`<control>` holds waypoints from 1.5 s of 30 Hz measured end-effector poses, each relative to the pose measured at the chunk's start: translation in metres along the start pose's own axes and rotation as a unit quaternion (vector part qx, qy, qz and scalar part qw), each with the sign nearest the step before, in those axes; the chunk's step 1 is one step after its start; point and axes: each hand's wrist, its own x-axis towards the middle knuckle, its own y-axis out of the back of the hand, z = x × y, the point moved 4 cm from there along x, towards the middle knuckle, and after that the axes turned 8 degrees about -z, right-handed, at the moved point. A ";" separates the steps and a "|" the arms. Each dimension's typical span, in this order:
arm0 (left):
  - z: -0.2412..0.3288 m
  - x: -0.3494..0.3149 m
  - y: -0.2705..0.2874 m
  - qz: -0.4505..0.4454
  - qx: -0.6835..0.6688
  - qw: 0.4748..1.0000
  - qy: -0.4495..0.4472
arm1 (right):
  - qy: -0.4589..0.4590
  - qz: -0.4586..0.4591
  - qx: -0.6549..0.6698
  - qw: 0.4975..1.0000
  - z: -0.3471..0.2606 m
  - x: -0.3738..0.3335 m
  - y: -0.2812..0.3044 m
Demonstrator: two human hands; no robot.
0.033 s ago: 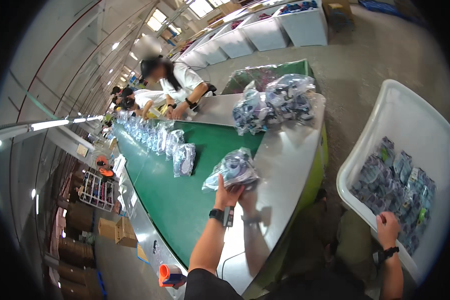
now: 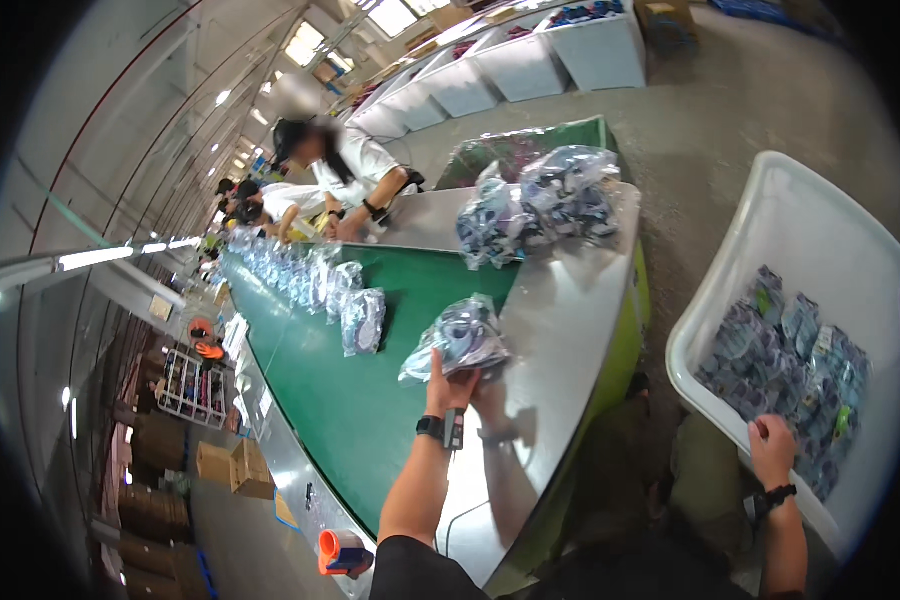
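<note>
My left hand (image 2: 452,390) grips the near side of a clear plastic bag (image 2: 462,335) filled with bluish-grey patterned items, its thumb up against the film and its fingers curled beneath. The bag lies at the edge where the green belt (image 2: 340,430) meets the metal tabletop (image 2: 560,340). At the near rim of a white tub (image 2: 682,350), my right hand (image 2: 773,452) is closed with curled fingers; whatever is inside them, if anything, is hidden. Small packs of similar bluish-grey patterned items (image 2: 790,350) fill the bottom of that tub.
A row of filled clear bags (image 2: 362,320) runs away along the belt. Two larger bags (image 2: 570,195) rest on the far end of the metal top, beside a green bin (image 2: 610,135). Across the belt works a person in white (image 2: 370,165). An orange cup (image 2: 340,552) stands near left.
</note>
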 end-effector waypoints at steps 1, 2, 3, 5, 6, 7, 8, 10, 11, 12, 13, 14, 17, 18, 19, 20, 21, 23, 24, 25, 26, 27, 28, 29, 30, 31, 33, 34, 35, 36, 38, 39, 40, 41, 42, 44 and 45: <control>0.000 0.001 0.004 0.016 0.004 0.999 -0.034 | -0.003 -0.004 -0.010 1.000 0.000 0.000 0.000; 0.002 0.003 0.007 0.031 0.009 0.997 -0.069 | -0.005 -0.008 -0.019 1.000 0.000 0.001 0.000; 0.002 0.004 0.011 0.088 -0.036 0.993 -0.065 | -0.005 -0.007 -0.018 1.000 -0.002 0.000 0.002; -0.002 -0.010 -0.018 0.051 -0.043 0.993 -0.093 | -0.011 -0.001 -0.015 1.000 -0.009 0.000 0.009; 0.000 -0.019 -0.027 0.056 -0.060 0.992 -0.095 | -0.010 0.003 -0.012 1.000 -0.009 0.000 0.009; -0.005 -0.033 -0.054 -0.008 -0.059 0.995 -0.083 | -0.012 0.010 -0.014 1.000 -0.006 -0.001 0.010; -0.003 -0.039 -0.058 -0.075 -0.023 0.993 -0.093 | -0.009 0.013 -0.010 1.000 -0.006 -0.002 0.010; 0.000 -0.059 -0.058 -0.331 0.003 0.941 -0.066 | -0.007 0.003 -0.001 1.000 -0.006 -0.003 0.012; -0.008 -0.069 -0.069 -0.260 -0.005 0.963 -0.075 | -0.008 0.005 0.001 1.000 -0.006 -0.004 0.013; -0.016 -0.081 -0.081 -0.188 -0.013 0.978 -0.084 | -0.008 0.005 0.003 1.000 -0.005 -0.004 0.014; -0.025 -0.090 -0.084 -0.113 -0.020 0.989 -0.090 | -0.010 0.005 0.000 1.000 -0.003 -0.004 0.015; -0.031 -0.099 -0.082 -0.178 -0.029 0.982 -0.054 | -0.008 -0.002 0.002 1.000 0.000 -0.004 0.015; -0.049 -0.123 -0.074 -0.234 -0.050 0.971 -0.018 | 0.005 0.001 0.018 1.000 0.001 -0.006 0.013; -0.057 -0.128 -0.074 -0.236 -0.054 0.970 -0.012 | 0.005 -0.001 0.022 1.000 0.002 -0.006 0.013; -0.064 -0.137 -0.074 -0.236 -0.056 0.970 -0.003 | 0.010 -0.006 0.019 1.000 0.005 -0.007 0.011; -0.072 -0.145 -0.077 -0.238 -0.055 0.970 0.008 | 0.008 -0.010 0.017 1.000 0.006 -0.008 0.012; -0.079 -0.151 -0.078 -0.239 -0.056 0.969 0.021 | 0.005 -0.013 0.014 1.000 0.004 -0.008 0.012; -0.091 -0.166 -0.078 -0.243 -0.054 0.967 0.048 | 0.003 -0.025 0.012 1.000 0.004 -0.008 0.010; -0.096 -0.171 -0.078 -0.246 -0.053 0.966 0.061 | 0.002 -0.030 0.017 0.999 0.003 -0.009 0.009; -0.099 -0.176 -0.083 -0.251 -0.051 0.964 0.074 | 0.002 -0.031 0.022 0.999 0.003 -0.007 0.011; -0.104 -0.181 -0.086 -0.256 -0.045 0.961 0.089 | 0.001 -0.031 0.027 0.999 0.004 -0.007 0.012; -0.108 -0.186 -0.090 -0.260 -0.041 0.959 0.106 | -0.007 -0.040 0.037 0.999 0.007 -0.007 0.013; -0.113 -0.191 -0.092 -0.265 -0.037 0.956 0.123 | -0.013 -0.042 0.070 0.997 0.011 -0.006 0.013; -0.119 -0.194 -0.095 -0.272 -0.031 0.952 0.139 | -0.020 -0.043 0.103 0.994 0.014 -0.005 0.013; -0.123 -0.197 -0.099 -0.278 -0.025 0.947 0.158 | -0.028 -0.043 0.136 0.989 0.017 -0.004 0.016; -0.127 -0.200 -0.102 -0.283 -0.014 0.943 0.176 | -0.028 -0.030 0.148 0.988 0.012 -0.003 0.020; -0.138 -0.207 -0.111 -0.293 0.004 0.930 0.223 | -0.004 -0.020 0.206 0.978 0.000 -0.002 0.024; -0.146 -0.212 -0.114 -0.301 0.015 0.921 0.246 | 0.002 -0.035 0.248 0.968 -0.010 -0.001 0.025; -0.154 -0.219 -0.119 -0.306 0.028 0.912 0.271 | 0.026 -0.054 0.266 0.962 -0.018 0.001 0.024; -0.162 -0.225 -0.122 -0.313 0.047 0.903 0.291 | 0.026 -0.128 0.304 0.944 -0.036 0.003 0.028; -0.178 -0.238 -0.132 -0.339 0.147 0.867 0.335 | 0.058 -0.289 0.389 0.873 -0.070 -0.002 0.037; -0.189 -0.244 -0.148 -0.360 0.145 0.841 0.376 | 0.051 -0.371 0.471 0.799 -0.078 -0.007 0.029; -0.198 -0.253 -0.161 -0.374 0.142 0.818 0.413 | 0.088 -0.424 0.419 0.798 -0.097 -0.009 0.041; -0.205 -0.253 -0.171 -0.380 0.197 0.802 0.417 | 0.116 -0.469 0.408 0.774 -0.110 -0.013 0.047; -0.212 -0.253 -0.182 -0.384 0.250 0.784 0.419 | 0.137 -0.469 0.390 0.781 -0.113 -0.018 0.045; -0.219 -0.256 -0.201 -0.391 0.258 0.777 0.420 | 0.143 -0.494 0.280 0.811 -0.121 -0.018 0.053; -0.221 -0.252 -0.203 -0.400 0.258 0.769 0.427 | 0.144 -0.469 0.286 0.823 -0.119 -0.015 0.056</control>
